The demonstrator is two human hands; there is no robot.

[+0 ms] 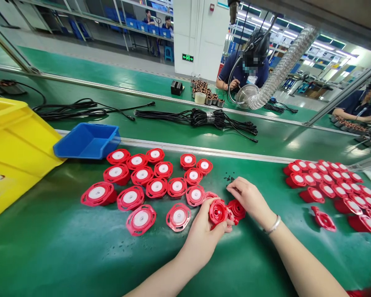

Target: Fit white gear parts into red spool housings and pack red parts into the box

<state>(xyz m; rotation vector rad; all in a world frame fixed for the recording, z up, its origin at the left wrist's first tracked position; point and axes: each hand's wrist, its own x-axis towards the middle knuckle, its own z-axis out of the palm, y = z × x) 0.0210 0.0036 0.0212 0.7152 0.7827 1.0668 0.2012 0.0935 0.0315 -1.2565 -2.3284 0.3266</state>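
My left hand (200,231) is closed around a red round plastic housing (218,211), whose hollow, ringed side faces up. My right hand (247,198) reaches to a scatter of tiny black parts (229,177) on the green table; its thumb and forefinger are pinched together there, and what lies between them is too small to make out. Beneath and beside the right hand is another red housing (236,209), partly hidden. Left of my hands stand several red housings with white ribbed discs (157,187), one of them (178,216) close to my left wrist.
Many more red housings (327,178) crowd the right side, with a loose red piece (324,218) nearby. A blue bin (89,142) and a yellow crate (15,152) stand left. Black cables (210,117) lie beyond the metal rail. A co-worker (247,62) sits opposite, near a foil duct (284,66).
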